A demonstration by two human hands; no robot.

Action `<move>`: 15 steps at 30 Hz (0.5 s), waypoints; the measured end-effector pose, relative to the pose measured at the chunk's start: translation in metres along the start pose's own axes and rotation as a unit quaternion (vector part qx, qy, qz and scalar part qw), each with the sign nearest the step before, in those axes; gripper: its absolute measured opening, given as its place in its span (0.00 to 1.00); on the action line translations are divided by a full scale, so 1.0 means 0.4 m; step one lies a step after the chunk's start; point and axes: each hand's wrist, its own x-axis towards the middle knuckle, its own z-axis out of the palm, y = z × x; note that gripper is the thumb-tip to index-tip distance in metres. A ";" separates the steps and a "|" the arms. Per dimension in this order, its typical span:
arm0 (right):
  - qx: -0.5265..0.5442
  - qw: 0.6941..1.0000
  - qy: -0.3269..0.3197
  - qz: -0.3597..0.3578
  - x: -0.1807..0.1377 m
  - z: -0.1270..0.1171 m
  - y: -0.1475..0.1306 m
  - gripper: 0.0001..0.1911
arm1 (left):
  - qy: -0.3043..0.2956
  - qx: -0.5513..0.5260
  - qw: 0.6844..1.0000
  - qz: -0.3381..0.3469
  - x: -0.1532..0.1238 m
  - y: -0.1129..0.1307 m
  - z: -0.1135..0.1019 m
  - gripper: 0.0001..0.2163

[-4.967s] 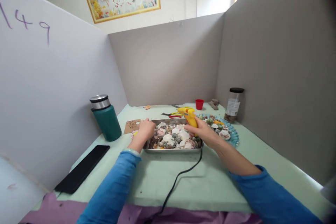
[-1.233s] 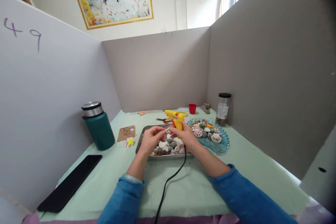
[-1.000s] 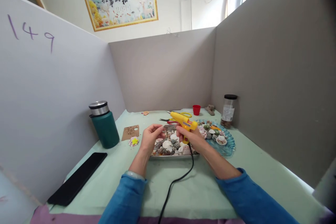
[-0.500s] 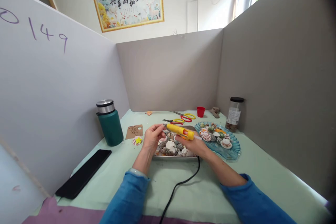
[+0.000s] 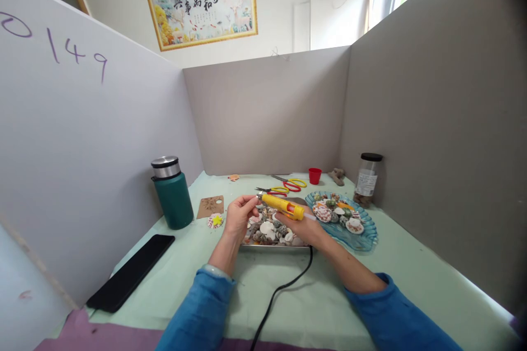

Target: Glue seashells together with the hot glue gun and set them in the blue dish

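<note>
My right hand (image 5: 303, 226) is wrapped round a yellow hot glue gun (image 5: 284, 206), with a clear glue stick (image 5: 309, 216) poking from its back end. The gun's nozzle points left, at the fingertips of my left hand (image 5: 241, 214). Those fingers are pinched together at the nozzle; whatever small thing they hold is too hidden to name. Below both hands lies a metal tray (image 5: 275, 247) heaped with seashells (image 5: 267, 228). A black cord (image 5: 284, 287) runs from under my right hand toward the front edge.
At right, a blue glass plate (image 5: 368, 238) bears shells, beside a black-lidded jar (image 5: 368, 180). Behind the tray lie scissors (image 5: 294, 182) and a red cup (image 5: 315, 176). Leftward are a cardboard piece (image 5: 209, 207), a shell with a yellow flower shape (image 5: 215, 221), a green bottle (image 5: 175, 200) and a black phone (image 5: 132, 273).
Hardly anything differs. Both hands stay in place with the glue gun's nozzle at my left fingertips; the view has shifted very slightly.
</note>
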 end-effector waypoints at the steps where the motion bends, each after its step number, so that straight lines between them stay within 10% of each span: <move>1: 0.000 1.000 0.001 0.000 0.000 0.000 0.000 0.13 | 0.001 0.002 1.000 0.004 0.000 0.000 0.000 0.14; 15: -0.027 0.999 0.034 -0.012 0.009 -0.015 0.014 0.10 | 0.013 0.023 1.000 0.017 0.002 -0.003 -0.003 0.14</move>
